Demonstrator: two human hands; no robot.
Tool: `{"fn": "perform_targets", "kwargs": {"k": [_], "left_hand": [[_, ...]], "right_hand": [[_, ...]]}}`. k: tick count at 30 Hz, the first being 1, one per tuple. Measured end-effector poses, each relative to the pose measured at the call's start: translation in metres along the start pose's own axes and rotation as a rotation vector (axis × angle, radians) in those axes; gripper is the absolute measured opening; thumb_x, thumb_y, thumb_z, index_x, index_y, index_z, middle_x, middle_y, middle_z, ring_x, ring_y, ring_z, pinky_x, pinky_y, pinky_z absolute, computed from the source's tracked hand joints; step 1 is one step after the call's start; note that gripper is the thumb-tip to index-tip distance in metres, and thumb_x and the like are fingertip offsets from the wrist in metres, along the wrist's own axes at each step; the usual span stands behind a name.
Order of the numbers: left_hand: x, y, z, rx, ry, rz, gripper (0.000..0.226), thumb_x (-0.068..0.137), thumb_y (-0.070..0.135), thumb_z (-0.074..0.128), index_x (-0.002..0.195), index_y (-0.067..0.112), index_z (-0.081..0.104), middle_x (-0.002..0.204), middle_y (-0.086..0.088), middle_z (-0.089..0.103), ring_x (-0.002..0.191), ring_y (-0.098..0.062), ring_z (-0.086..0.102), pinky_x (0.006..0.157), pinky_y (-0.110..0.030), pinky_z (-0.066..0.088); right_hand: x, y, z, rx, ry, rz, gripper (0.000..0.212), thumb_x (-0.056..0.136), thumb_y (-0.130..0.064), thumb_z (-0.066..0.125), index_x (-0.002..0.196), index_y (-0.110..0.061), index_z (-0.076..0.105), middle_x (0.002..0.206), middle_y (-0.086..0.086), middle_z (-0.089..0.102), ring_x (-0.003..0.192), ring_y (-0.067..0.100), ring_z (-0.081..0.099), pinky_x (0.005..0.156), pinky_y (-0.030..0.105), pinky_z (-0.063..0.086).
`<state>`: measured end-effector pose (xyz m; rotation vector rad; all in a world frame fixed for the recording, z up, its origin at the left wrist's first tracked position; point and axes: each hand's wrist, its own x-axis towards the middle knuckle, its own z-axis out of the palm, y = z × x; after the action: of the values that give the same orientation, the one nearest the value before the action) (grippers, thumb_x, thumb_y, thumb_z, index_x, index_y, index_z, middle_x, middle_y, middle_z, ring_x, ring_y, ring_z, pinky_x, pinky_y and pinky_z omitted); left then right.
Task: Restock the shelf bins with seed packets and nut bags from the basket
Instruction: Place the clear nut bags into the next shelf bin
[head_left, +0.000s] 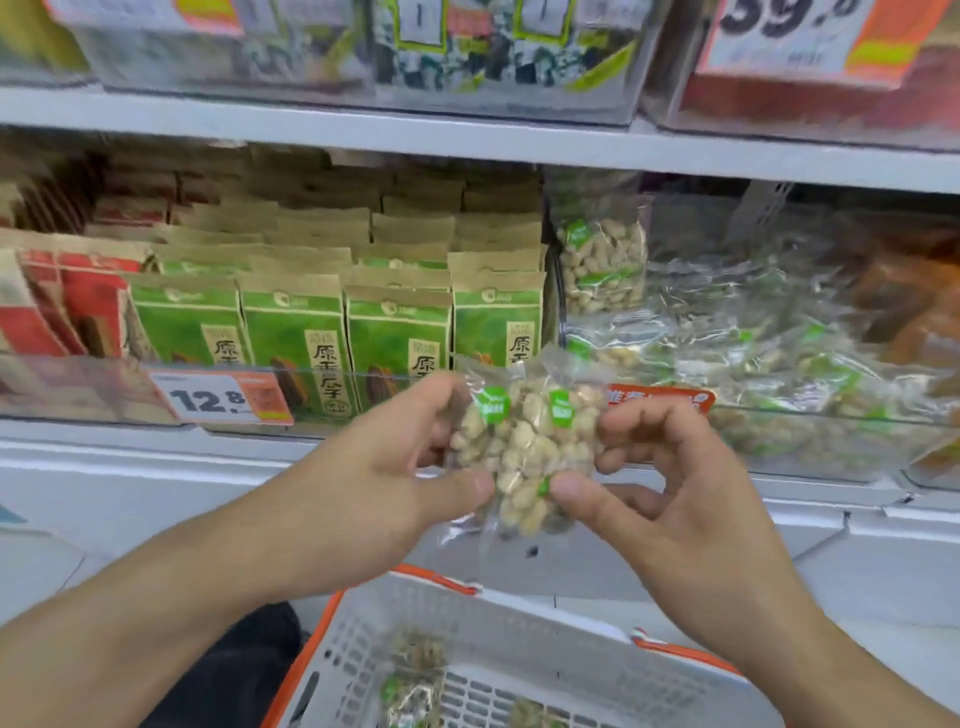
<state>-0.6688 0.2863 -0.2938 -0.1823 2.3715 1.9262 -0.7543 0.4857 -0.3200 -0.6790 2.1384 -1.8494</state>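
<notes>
Clear crinkly film wraps the nut bags (522, 452), 2 of them by the green labels, held together in front of the shelf edge and above the basket (545, 670). The left hand (400, 467) pinches the left side with thumb under and fingers behind; the right hand (660, 478) pinches the right side likewise. They look light, soft and lumpy, the film likely slippery, so a grip on the sealed edges or across the full middle seems safest. Their bin (779, 415) of matching bags sits just right, beside the green seed packets (296, 338).
</notes>
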Motion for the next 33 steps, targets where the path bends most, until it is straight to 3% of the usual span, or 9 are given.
{"fn": "perform_targets", "kwargs": {"k": [4,6,12,15,20,24,27,30,33], "left_hand": [[0.005,0.014,0.007,-0.206,-0.005,0.100,0.034,0.068,0.049,0.077,0.099,0.038,0.069,0.096,0.014,0.073,0.091,-0.007,0.069,0.072,-0.024,0.051],[0.007,0.017,0.016,-0.187,0.029,0.165,0.042,0.063,0.068,0.074,0.097,0.045,0.069,0.097,0.020,0.072,0.091,-0.002,0.069,0.074,-0.017,0.051],[0.015,0.029,0.049,-0.143,0.124,0.201,0.023,0.083,0.065,0.046,0.086,0.054,0.066,0.085,0.030,0.070,0.082,0.014,0.065,0.065,-0.001,0.044],[0.027,0.031,0.056,-0.046,0.224,0.229,0.042,0.084,0.067,0.039,0.094,0.034,0.062,0.090,0.021,0.070,0.086,0.007,0.064,0.070,-0.007,0.045],[0.053,0.026,0.060,0.106,0.318,0.360,0.058,0.086,0.075,0.031,0.089,0.021,0.054,0.080,0.008,0.064,0.075,-0.009,0.060,0.070,-0.036,0.050],[0.065,0.022,0.064,0.156,0.400,0.463,0.040,0.091,0.065,0.033,0.080,0.029,0.047,0.068,0.013,0.055,0.061,-0.005,0.049,0.059,-0.027,0.044],[0.069,0.018,0.073,0.203,0.447,0.508,0.041,0.093,0.065,0.033,0.081,0.027,0.044,0.068,0.005,0.050,0.059,-0.008,0.044,0.055,-0.028,0.041],[0.071,0.019,0.080,0.204,0.399,0.545,0.058,0.092,0.069,0.027,0.098,0.018,0.053,0.078,0.002,0.056,0.068,-0.009,0.052,0.062,-0.026,0.045],[0.075,0.020,0.077,0.273,0.380,0.565,0.056,0.099,0.060,0.022,0.122,0.020,0.054,0.114,0.012,0.062,0.113,-0.009,0.057,0.095,-0.030,0.046]], "right_hand": [[0.011,-0.018,-0.018,0.084,-0.039,0.046,0.083,0.044,-0.045,0.094,0.115,-0.026,0.054,0.104,-0.016,0.069,0.098,0.007,0.067,0.076,0.025,0.059],[0.009,-0.023,-0.021,0.089,-0.132,0.092,0.079,0.047,-0.041,0.096,0.113,-0.018,0.059,0.107,-0.005,0.073,0.102,0.016,0.070,0.078,0.034,0.062],[0.000,-0.029,-0.017,0.086,-0.075,0.084,0.081,0.034,-0.043,0.093,0.103,-0.028,0.054,0.101,-0.005,0.075,0.090,0.015,0.073,0.076,0.037,0.061],[0.009,-0.032,-0.022,0.025,-0.001,0.047,0.087,0.034,-0.038,0.092,0.110,-0.017,0.056,0.100,-0.003,0.076,0.090,0.015,0.074,0.078,0.041,0.062],[0.016,-0.033,-0.036,0.016,0.009,0.006,0.072,0.046,-0.035,0.093,0.106,-0.010,0.063,0.100,0.000,0.077,0.093,0.016,0.074,0.083,0.038,0.060],[0.019,-0.026,-0.046,0.232,-0.210,0.139,0.066,0.067,-0.026,0.084,0.124,-0.007,0.056,0.119,0.003,0.072,0.114,0.019,0.067,0.098,0.034,0.054],[0.021,-0.025,-0.056,0.198,-0.273,0.155,0.053,0.077,-0.013,0.081,0.125,-0.007,0.058,0.118,0.006,0.073,0.113,0.021,0.068,0.094,0.031,0.055],[0.023,-0.029,-0.067,0.054,-0.188,0.008,0.048,0.068,-0.015,0.080,0.112,-0.015,0.061,0.102,-0.003,0.077,0.098,0.013,0.073,0.080,0.022,0.057],[0.025,-0.032,-0.080,-0.278,0.074,-0.248,0.046,0.066,-0.031,0.084,0.104,-0.028,0.059,0.094,-0.012,0.073,0.091,0.008,0.071,0.078,0.022,0.057]]}}
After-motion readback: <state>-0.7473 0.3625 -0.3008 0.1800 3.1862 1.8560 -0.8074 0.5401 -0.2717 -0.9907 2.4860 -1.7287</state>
